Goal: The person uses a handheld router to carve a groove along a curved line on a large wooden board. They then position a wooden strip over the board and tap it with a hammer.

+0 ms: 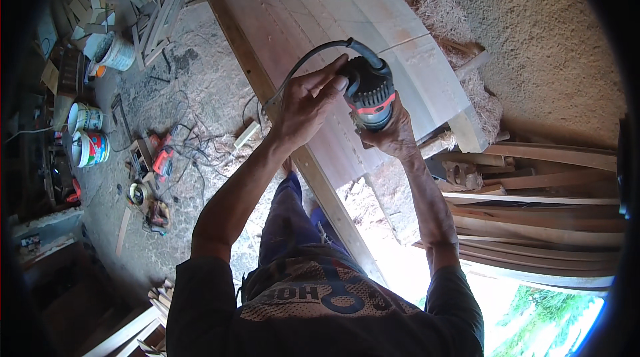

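Two hands are wrapping around one power tool, a black router (pixel 369 94) with a red band, standing upright on a wide wooden panel (pixel 427 64) near its right end. The left hand (pixel 308 102) is clamping its fingers over the top and left side of the motor body, beside the spot where the black cord (pixel 303 64) is leaving the cap. The right hand (pixel 398 136) is cupping the lower right side, fingers closed on the body; its palm side is hidden, so how far it wraps I cannot tell.

The router is looking compact but dense, stiff and hard-shelled, likely top-heavy and prone to twisting when running, so holding it low and from both sides seems the sound grip. The cord is arching over the left wrist and trailing off the panel's edge, where it could snag. Shavings (pixel 437 14) are lying along the panel's far side, curved slats (pixel 533 210) at right.
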The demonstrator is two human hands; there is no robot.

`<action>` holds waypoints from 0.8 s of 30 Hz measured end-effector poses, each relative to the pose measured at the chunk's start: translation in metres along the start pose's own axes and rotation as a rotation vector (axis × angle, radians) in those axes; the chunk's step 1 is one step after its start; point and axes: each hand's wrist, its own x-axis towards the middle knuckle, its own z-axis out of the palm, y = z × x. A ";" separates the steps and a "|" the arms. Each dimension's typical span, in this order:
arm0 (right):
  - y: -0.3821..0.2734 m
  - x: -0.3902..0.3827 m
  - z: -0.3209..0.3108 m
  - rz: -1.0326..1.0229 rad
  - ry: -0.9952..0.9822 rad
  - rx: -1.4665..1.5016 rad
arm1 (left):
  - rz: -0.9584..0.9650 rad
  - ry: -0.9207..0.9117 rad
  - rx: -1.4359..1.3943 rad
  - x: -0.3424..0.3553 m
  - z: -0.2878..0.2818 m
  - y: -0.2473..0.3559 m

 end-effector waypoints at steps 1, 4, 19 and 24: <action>0.011 -0.006 0.002 -0.077 0.026 -0.005 | 0.018 -0.003 -0.030 -0.007 0.011 0.002; 0.008 -0.037 0.009 -0.078 -0.006 0.222 | 0.071 0.039 0.169 -0.028 0.037 0.005; 0.053 -0.133 0.041 -0.509 -0.089 0.012 | 0.097 0.615 1.050 -0.081 -0.009 -0.166; 0.092 -0.154 0.066 -0.247 -0.192 0.228 | -0.287 0.880 0.906 -0.086 -0.056 -0.221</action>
